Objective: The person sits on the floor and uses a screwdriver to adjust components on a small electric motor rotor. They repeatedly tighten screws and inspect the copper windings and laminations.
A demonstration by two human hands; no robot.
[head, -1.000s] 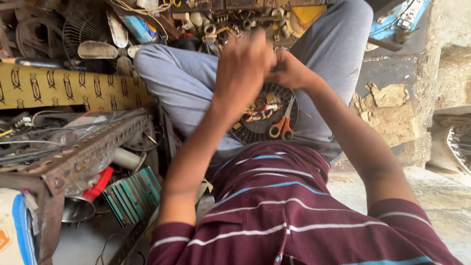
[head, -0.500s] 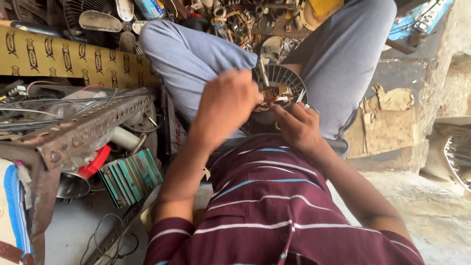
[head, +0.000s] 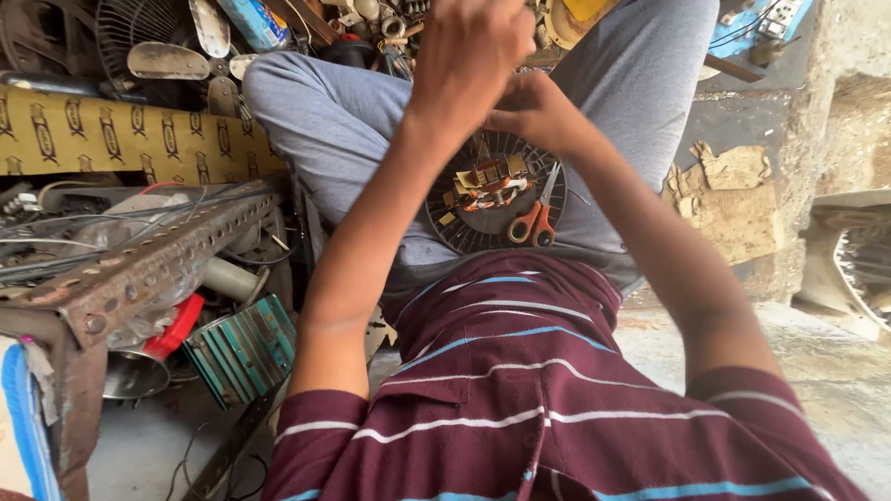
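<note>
Left hand: my left hand is raised above the lap, fingers curled in; it is blurred, and I cannot tell whether it pinches anything.
Right hand: my right hand is just beside the left, touching or nearly so, fingers bent toward it; any grip is hidden from me.
Work piece: round black ribbed fan-motor housing, lying flat on my lap between the grey-trousered knees, below both hands and apart from them.
Inside it: copper windings and yellowish paper slips, loose-looking.
Handling, my judgement: the housing looks stiff and fairly heavy for its size; the windings look thin and easily snapped. I would hold it by the outer ribbed rim, never by the wires.
Tool: orange-handled steel scissors rest on the housing's right part, blades pointing up.
Left surroundings: rusty perforated steel angle bar over tangled wires; a green finned block below it.
Background: pale fan blades among scrap parts.
</note>
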